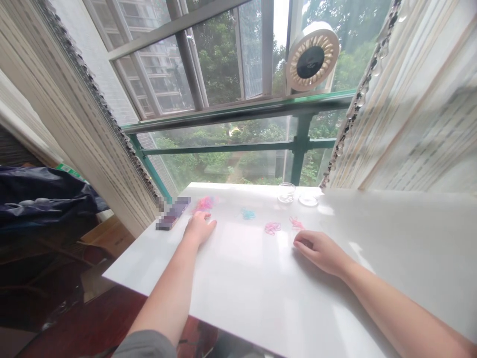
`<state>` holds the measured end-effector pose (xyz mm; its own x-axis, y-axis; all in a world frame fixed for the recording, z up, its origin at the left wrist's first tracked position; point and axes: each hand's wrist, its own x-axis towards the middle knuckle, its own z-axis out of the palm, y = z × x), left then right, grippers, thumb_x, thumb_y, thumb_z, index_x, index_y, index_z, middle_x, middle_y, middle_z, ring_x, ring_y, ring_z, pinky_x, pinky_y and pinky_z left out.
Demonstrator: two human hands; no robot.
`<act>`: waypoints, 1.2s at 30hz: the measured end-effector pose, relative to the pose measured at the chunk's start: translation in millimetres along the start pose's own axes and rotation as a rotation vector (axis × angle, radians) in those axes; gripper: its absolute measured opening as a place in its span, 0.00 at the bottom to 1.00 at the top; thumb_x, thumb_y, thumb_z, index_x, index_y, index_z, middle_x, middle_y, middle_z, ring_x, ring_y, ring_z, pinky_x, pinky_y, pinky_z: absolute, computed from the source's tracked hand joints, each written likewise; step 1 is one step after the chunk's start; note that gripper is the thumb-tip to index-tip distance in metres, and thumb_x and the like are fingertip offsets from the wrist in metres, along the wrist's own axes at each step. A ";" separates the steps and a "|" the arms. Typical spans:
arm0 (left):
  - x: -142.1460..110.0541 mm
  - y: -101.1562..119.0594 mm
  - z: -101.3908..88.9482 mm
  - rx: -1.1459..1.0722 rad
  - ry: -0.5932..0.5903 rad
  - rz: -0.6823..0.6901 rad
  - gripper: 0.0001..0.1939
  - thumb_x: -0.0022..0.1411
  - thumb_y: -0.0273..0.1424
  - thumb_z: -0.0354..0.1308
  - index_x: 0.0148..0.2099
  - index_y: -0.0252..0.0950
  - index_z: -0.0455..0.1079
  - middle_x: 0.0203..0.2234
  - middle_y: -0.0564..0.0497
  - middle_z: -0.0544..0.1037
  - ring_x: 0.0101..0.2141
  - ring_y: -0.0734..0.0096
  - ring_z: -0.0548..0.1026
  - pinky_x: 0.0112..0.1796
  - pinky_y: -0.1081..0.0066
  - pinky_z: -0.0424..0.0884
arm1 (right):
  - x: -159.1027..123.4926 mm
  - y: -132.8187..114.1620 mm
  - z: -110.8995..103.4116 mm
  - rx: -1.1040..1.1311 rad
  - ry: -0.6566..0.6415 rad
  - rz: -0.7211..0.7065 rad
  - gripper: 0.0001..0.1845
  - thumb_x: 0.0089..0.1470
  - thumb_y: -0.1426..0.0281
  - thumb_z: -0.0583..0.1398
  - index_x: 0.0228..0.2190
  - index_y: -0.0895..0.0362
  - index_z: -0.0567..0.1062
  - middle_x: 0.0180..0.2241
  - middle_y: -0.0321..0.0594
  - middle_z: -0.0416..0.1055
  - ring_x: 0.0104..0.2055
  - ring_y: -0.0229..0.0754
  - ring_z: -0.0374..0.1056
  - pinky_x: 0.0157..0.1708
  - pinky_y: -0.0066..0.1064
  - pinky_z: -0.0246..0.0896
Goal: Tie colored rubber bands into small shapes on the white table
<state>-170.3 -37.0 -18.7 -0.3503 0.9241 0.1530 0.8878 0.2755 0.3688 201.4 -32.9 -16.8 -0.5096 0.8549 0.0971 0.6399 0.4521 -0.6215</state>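
My left hand lies at the near edge of a mixed pink and orange pile of small bands, with its thumb apart from the fingers; some fingertips are hard to see. My right hand rests on the white table with its fingers curled in, and whatever they may hold is hidden. Just beyond it is a small pink bunch of bands. Between the hands lie a purple-pink bunch and a light blue bunch. The bands look like thin elastic loops.
A clear round container stands at the table's back edge, beside a round clear lid. On the left lies a phone, partly blurred out. A round fan is by the window above the green rail. Curtains hang on both sides.
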 end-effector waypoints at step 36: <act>14.9 -5.7 1.3 -0.330 0.246 -0.025 0.08 0.50 0.34 0.57 0.34 0.37 0.71 0.31 0.50 0.79 0.34 0.66 0.76 0.38 0.70 0.69 | 0.8 -1.4 0.6 0.034 0.014 0.005 0.10 0.52 0.66 0.52 0.25 0.56 0.70 0.23 0.35 0.67 0.24 0.36 0.58 0.27 0.28 0.53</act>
<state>-180.2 -24.4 -19.7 -0.4670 0.8161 0.3404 0.7487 0.1601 0.6433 199.8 -33.0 -16.3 -0.4981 0.8608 0.1042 0.6225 0.4387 -0.6481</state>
